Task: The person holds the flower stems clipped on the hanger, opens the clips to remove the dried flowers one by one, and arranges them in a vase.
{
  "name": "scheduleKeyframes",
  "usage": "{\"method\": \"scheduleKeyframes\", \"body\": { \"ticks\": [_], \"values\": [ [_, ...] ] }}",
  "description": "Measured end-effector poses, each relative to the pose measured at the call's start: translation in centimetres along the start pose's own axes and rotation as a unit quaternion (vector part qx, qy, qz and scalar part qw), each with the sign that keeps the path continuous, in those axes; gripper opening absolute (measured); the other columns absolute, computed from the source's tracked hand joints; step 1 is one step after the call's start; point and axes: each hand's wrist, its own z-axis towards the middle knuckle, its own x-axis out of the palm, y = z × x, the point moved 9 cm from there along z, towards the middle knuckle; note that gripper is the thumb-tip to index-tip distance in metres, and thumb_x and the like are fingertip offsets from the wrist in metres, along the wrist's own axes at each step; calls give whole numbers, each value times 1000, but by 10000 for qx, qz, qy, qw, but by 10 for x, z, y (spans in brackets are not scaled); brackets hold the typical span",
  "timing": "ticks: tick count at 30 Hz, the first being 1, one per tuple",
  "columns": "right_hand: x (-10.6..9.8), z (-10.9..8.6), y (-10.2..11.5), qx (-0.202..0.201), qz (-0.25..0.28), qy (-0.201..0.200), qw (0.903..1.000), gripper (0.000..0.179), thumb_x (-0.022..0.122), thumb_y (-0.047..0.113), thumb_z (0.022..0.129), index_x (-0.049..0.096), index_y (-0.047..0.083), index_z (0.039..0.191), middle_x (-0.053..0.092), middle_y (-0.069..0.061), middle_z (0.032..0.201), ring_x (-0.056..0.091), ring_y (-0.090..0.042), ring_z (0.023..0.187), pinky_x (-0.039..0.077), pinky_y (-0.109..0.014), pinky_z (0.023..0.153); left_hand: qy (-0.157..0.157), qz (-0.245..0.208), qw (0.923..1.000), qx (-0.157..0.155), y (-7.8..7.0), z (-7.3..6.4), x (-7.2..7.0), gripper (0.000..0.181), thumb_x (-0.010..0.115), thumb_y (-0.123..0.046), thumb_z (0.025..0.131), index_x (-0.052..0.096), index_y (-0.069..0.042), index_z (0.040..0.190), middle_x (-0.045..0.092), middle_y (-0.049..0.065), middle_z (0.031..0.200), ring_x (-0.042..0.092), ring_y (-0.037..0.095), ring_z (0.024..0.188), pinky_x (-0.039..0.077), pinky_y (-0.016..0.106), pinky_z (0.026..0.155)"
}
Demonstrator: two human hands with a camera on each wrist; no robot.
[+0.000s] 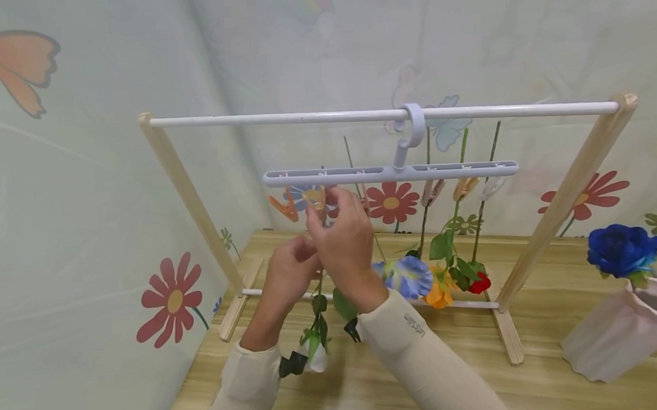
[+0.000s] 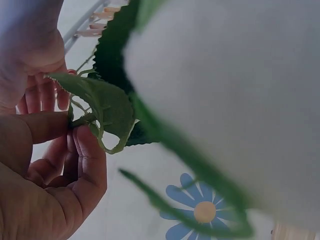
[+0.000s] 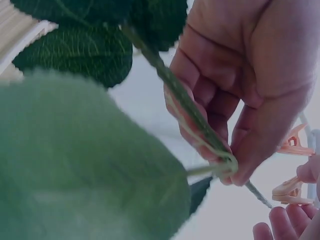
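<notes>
My left hand [image 1: 290, 272] pinches the green stem [image 2: 82, 120] of a white artificial flower [image 1: 316, 359], which hangs bloom down. Above it my right hand [image 1: 343, 232] pinches a tan clothespin [image 3: 287, 191] under the grey clip hanger [image 1: 332, 176]. The stem's thin end passes beside this clothespin in the right wrist view; whether it lies in the clothespin's mouth I cannot tell. Left of it hangs an orange clothespin [image 1: 285, 207] with nothing in it. A large green leaf [image 3: 95, 155] covers part of the right wrist view, and white petals [image 2: 235, 90] fill much of the left wrist view.
The hanger hooks over a white rod [image 1: 274, 118] between wooden posts [image 1: 570, 198]. Blue [image 1: 410, 277], orange [image 1: 440, 289] and red flowers [image 1: 479, 283] hang upside down, right of my hands. A pinkish vase [image 1: 609, 339] holding a blue flower [image 1: 623, 249] stands at right on the wooden table [image 1: 443, 372].
</notes>
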Motion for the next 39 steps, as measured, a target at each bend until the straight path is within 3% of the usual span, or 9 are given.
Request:
{"method": "scheduleKeyframes", "body": {
  "ticks": [7, 15, 26, 33, 39],
  "values": [
    [-3, -1, -5, -99, -2, 58, 9999, 32, 77, 22, 90, 67, 4, 114, 73, -10, 104, 69, -23, 85, 60, -33, 72, 203, 392, 9990, -46, 7, -5, 2, 21, 71, -30, 95, 72, -14, 108, 75, 5, 102, 69, 19, 81, 61, 38, 74],
    [-15, -3, -8, -272, 31, 43, 9996, 32, 79, 17, 88, 68, 3, 114, 73, -10, 102, 71, -25, 83, 60, -36, 71, 167, 912, 9956, 104, 9, -11, -4, 11, 70, -23, 95, 73, -13, 100, 74, 6, 92, 69, 20, 79, 56, 32, 71],
    [-21, -5, -11, -332, -8, 105, 9994, 29, 77, 15, 89, 69, 3, 114, 73, -11, 100, 70, -25, 83, 61, -37, 72, 131, 1110, 9935, 228, 10, -15, -8, 10, 72, -22, 94, 74, -15, 101, 74, 1, 90, 67, 15, 81, 57, 36, 78],
    [-27, -8, -14, -417, -34, 84, 9991, 29, 78, 15, 88, 69, 4, 113, 73, -10, 98, 71, -25, 82, 61, -37, 70, 167, 1463, 9887, 295, 5, -21, -8, 7, 73, -22, 94, 74, -17, 99, 75, -1, 97, 71, 20, 99, 58, 45, 89],
    [-38, -9, -11, -759, 45, 46, 9971, 30, 80, 12, 86, 69, 3, 112, 72, -12, 97, 69, -26, 81, 61, -38, 73, 80, 1767, 9833, 433, -4, -30, -13, 6, 74, -23, 94, 74, -17, 96, 76, -2, 95, 70, 19, 96, 58, 45, 89]
  ]
}}
